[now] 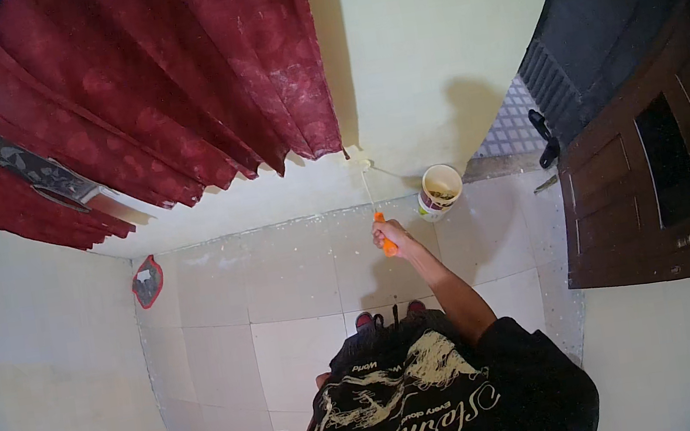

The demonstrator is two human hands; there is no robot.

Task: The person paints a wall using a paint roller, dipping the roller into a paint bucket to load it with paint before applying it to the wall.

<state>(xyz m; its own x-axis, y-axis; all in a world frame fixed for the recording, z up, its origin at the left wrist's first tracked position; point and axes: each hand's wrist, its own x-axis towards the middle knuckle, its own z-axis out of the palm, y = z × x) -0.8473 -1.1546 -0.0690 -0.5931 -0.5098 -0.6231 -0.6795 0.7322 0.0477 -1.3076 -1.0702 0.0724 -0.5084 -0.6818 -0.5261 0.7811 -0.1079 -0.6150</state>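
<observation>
My right hand (393, 238) is closed round the orange handle of a small paint roller (380, 218). The thin metal rod of the roller runs up to a pale roller head (365, 165), which is at the lower part of the cream wall (410, 48). To the right of it stands a white paint bucket (438, 178) on the floor, its inside streaked with something brownish-yellow. Only a sliver of my left hand (322, 379) shows beside my black shirt, with its fingers hidden.
A dark red curtain (255, 78) hangs at the left, its hem close to the roller. Paint-specked tiles (291, 267) cover the floor. A brown door (649, 181) stands at the right beside a doorway with dark shoes (544, 139). A red-rimmed object (148, 282) lies in the left corner.
</observation>
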